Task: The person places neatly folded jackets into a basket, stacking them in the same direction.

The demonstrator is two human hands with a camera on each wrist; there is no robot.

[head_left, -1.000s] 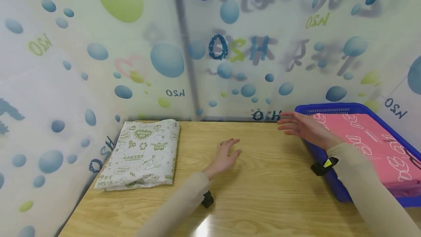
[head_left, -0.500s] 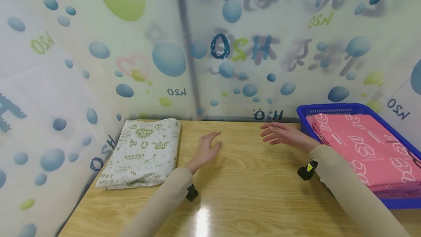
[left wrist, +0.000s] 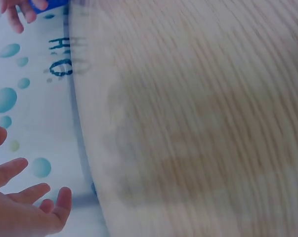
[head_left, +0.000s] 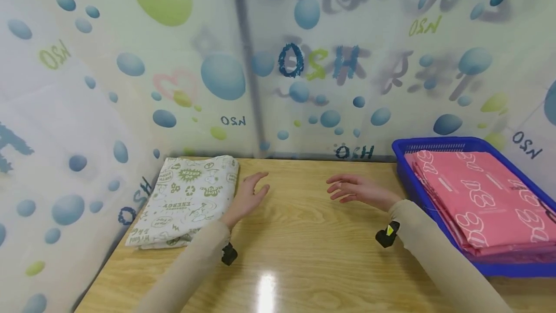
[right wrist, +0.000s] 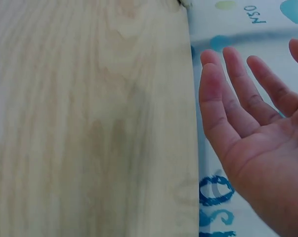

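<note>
Hovering over the back half of the tabletop (head_left: 330, 250), both hands are empty, with fingers spread and relaxed. The left hand (head_left: 248, 195) sits just beside the right edge of the folded white cloth (head_left: 188, 200), which lies flat at the back left corner of the tabletop, near the printed curtain (head_left: 130, 86); from the head view I cannot tell whether the fingers touch the cloth or stop just short. The right hand (head_left: 358, 190) floats palm inward near the middle of the back edge, well apart from the blue basket (head_left: 401, 151) at the right edge, where a stack of pink cloths (head_left: 473, 197) lies folded.

The risks lie with the white cloth, judging by where the hands are. A pinch on the top layer alone would likely peel that layer up and let the fold slump open. A push from the right edge could slide the whole bundle toward the left edge of the tabletop, where one corner already sits close to the rim. The glossy wood gives little friction, so a sideways nudge may carry it further than meant. The right hand, if it swings back, could catch the basket rim and drag the pink stack askew. The left wrist view is blurred and shows only wood grain and fingertips (left wrist: 20, 197).
</note>
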